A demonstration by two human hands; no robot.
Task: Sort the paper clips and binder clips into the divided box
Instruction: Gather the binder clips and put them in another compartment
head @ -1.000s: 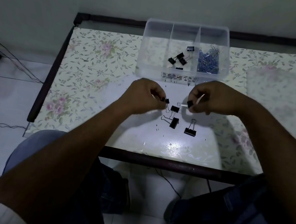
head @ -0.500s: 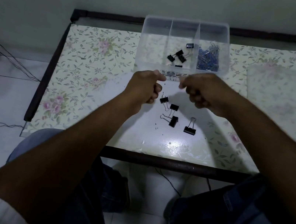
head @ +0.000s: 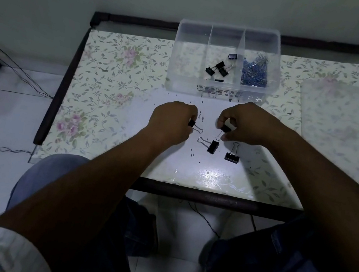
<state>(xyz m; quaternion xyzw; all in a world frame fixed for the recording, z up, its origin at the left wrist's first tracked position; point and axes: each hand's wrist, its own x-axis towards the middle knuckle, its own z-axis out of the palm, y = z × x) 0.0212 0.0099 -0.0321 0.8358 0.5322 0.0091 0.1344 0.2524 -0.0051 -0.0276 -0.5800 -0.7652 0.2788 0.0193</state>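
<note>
Hands at work over a floral worktop [head: 117,74]: left hand [head: 171,122] pinches one binder clip [head: 191,123], right hand [head: 248,123] another [head: 225,128], two loose clips [head: 213,147] lying just before them, near the divided box [head: 218,90].

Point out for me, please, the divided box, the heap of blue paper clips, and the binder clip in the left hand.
divided box [head: 189,43], head view, on its left wall.
blue paper clips [head: 254,71], head view, middle of the heap.
binder clip in the left hand [head: 191,123], head view, on its black body.
</note>
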